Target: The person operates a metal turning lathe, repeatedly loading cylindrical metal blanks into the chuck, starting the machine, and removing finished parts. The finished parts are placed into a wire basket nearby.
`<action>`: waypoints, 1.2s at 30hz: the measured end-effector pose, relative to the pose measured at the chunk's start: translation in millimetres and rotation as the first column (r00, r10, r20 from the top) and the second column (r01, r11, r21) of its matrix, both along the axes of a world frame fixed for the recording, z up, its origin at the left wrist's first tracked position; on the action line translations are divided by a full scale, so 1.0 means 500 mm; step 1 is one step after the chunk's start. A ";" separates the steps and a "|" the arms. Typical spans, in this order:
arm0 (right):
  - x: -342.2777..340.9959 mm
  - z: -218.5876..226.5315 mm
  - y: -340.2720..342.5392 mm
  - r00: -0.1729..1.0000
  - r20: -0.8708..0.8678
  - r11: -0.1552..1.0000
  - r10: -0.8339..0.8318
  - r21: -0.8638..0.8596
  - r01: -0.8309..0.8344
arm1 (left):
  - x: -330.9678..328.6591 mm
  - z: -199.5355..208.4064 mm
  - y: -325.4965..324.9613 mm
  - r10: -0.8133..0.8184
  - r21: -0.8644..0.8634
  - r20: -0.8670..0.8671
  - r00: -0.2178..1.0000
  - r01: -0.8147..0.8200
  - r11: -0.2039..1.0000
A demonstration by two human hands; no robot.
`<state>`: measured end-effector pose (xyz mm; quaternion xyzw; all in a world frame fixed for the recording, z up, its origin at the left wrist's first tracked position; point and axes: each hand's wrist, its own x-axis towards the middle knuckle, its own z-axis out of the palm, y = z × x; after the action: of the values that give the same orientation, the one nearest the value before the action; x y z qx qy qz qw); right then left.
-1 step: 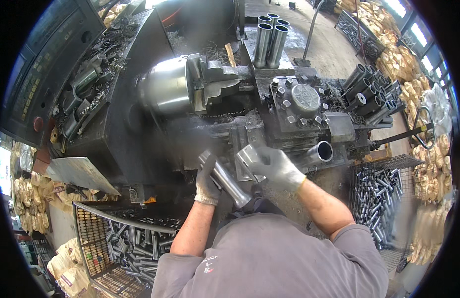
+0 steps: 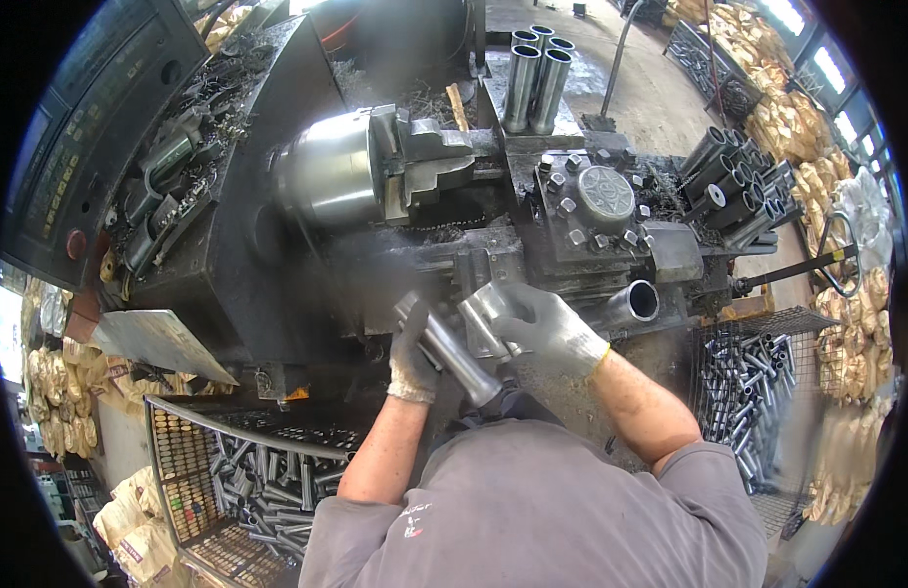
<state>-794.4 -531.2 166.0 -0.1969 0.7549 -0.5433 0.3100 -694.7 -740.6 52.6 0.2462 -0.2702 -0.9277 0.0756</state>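
Note:
My left hand (image 2: 412, 363), in a dark-palmed glove with a pale cuff, is closed round a shiny metal tube (image 2: 452, 355). The tube slants down toward my body, and its lower end flares. Just to its right, my gloved right hand (image 2: 552, 328) grips a short silver metal piece (image 2: 483, 318); its exact kind is partly hidden by the fingers. The two metal parts are close together, and I cannot tell whether they touch. Both hands are in front of the lathe, below its chuck (image 2: 341, 171) and the square tool post (image 2: 603, 194).
A larger open-ended tube (image 2: 632, 302) lies right of my right hand. Several upright tubes (image 2: 537, 83) stand behind the tool post; more dark tubes (image 2: 733, 181) are stacked right. Wire baskets of metal tubes flank me, left (image 2: 248, 446) and right (image 2: 704, 377). A lever handle (image 2: 802, 267) sticks out right.
The silver piece in my right hand has shifted slightly left and tilted, closer to the tube. My left hand still holds the tube, moved very slightly right.

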 end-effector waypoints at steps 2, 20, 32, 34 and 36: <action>0.013 0.012 -0.018 0.994 0.005 0.979 0.106 0.174 -0.106 | -0.019 0.111 0.059 -0.011 -0.034 -0.042 0.999 0.009 0.999; -0.365 0.409 -0.005 0.367 -0.830 0.885 0.421 0.465 0.035 | -0.591 -0.212 -0.206 -0.165 -0.488 0.808 0.566 0.485 -0.726; -0.612 0.114 -0.163 0.639 -0.231 0.574 0.734 0.715 -0.400 | 0.096 -0.009 -0.032 0.255 -0.890 0.372 0.893 0.264 0.372; -0.603 0.105 -0.168 0.658 -0.187 0.557 0.730 0.720 -0.413 | 0.209 -0.105 -0.041 0.367 -0.834 0.513 0.776 0.350 0.427; -0.617 0.070 -0.177 0.647 -0.167 0.499 0.744 0.782 -0.372 | 0.277 -0.158 -0.045 0.378 -0.800 0.550 0.744 0.340 0.495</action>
<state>-1102.7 -619.6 200.9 -0.4392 0.8381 -0.0169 0.3231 -556.3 -763.2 -26.6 0.4905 -0.7030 -0.5056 0.0978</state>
